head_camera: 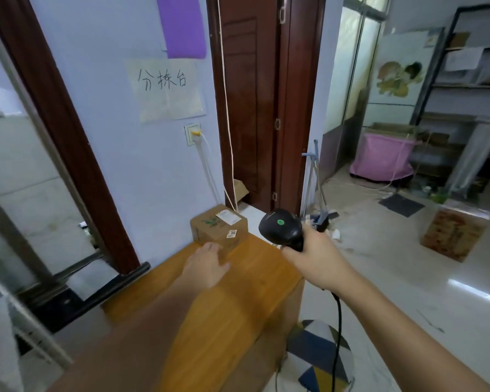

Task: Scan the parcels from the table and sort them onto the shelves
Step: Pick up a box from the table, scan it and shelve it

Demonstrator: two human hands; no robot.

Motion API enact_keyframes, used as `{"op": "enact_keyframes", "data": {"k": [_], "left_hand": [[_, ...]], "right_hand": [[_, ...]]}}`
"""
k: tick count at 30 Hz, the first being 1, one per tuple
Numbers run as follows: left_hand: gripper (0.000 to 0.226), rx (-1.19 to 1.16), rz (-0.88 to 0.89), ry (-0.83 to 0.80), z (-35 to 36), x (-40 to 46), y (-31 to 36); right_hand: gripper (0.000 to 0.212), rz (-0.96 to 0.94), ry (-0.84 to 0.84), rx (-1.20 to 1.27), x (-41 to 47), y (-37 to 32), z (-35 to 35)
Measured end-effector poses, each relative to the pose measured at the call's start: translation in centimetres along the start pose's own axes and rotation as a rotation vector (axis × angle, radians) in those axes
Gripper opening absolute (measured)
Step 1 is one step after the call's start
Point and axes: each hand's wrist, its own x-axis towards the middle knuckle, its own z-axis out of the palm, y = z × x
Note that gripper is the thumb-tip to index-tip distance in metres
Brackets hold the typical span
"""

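A small brown cardboard parcel (219, 227) with a white label on top stands at the far end of the wooden table (255, 267), by the wall. My left hand (207, 263) lies flat on the table with straight fingers, its fingertips touching the parcel's near bottom edge. My right hand (317, 257) grips the handle of a black barcode scanner (280, 227), held just right of the parcel above the table's far right corner. The scanner's cable hangs down below my wrist. Metal shelves (464, 86) with a few boxes stand across the room at the far right.
A patterned stool cushion (320, 352) sits beside the table's right side. A brown box (453, 234) stands on the tiled floor to the right, and a pink-lined bin (382, 159) is near the shelves. A dark wooden door (255, 103) is behind the table.
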Motion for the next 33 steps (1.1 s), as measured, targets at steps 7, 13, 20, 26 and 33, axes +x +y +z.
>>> {"op": "enact_keyframes", "data": {"k": [7, 13, 20, 26, 33], "left_hand": [[0.062, 0.02, -0.046, -0.029, 2.1, 10.2, -2.0], [0.061, 0.0, -0.118, -0.065, 3.2, 19.5, -4.7], [0.063, 0.003, -0.167, -0.069, 5.5, 27.4, -7.3], [0.063, -0.058, -0.25, -0.077, 9.1, 31.7, -8.6], [0.087, -0.447, -0.666, -0.05, 13.3, 36.1, -10.3]], "right_hand": [[0.02, 0.013, -0.085, 0.006, 10.9, 3.1, 2.9], [0.014, 0.08, -0.127, 0.044, 19.7, 5.6, 5.9], [0.013, 0.123, -0.216, 0.057, 28.5, 8.0, 9.0], [0.009, 0.197, -0.33, 0.141, 34.9, 11.5, 12.1], [0.008, 0.28, -0.411, 0.21, 40.1, 16.2, 15.4]]}}
